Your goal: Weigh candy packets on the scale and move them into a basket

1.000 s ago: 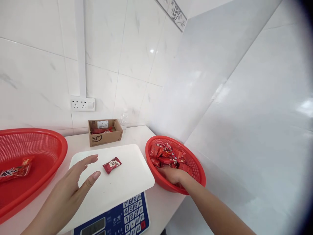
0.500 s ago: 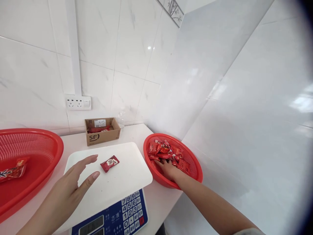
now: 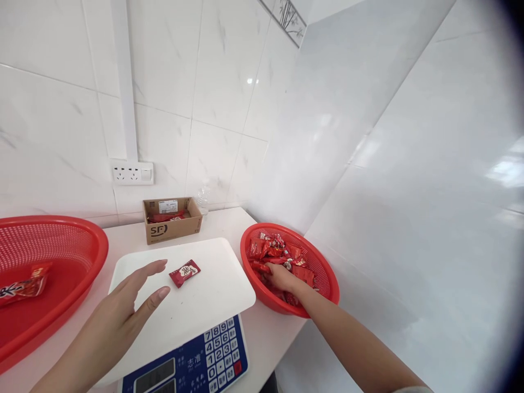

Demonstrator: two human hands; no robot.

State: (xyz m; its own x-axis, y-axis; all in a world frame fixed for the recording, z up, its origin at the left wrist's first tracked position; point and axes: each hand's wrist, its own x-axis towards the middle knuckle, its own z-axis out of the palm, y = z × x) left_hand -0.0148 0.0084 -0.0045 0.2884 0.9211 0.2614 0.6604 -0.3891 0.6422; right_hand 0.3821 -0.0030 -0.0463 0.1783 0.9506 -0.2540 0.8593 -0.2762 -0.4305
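Observation:
My left hand [image 3: 123,305] hovers over the left part of the white weighing pan [image 3: 216,295], thumb and fingers apart, holding nothing. Just right of its fingertips a small dark red snack packet [image 3: 185,273] with white lettering lies flat on the pan. My right hand [image 3: 282,277] reaches into the red plastic basket [image 3: 333,284] on the right, among several red snack packets [image 3: 276,251]. Its fingers are closed on a red snack packet [image 3: 261,266] at the basket's left side; the fingertips are partly hidden. The scale's blue keypad panel [image 3: 223,352] shows below the pan.
A larger red basket [image 3: 96,240] at the left holds a red-orange packet [image 3: 27,286]. Behind the scale stand an open cardboard box [image 3: 174,229] with red packets and a clear plastic bottle [image 3: 203,197]. Tiled walls and a socket panel [image 3: 133,172] bound the table.
My right hand has shifted slightly within the right basket, and its fingers have closed on a red packet, which is raised a little. My left hand has stayed nearly still.

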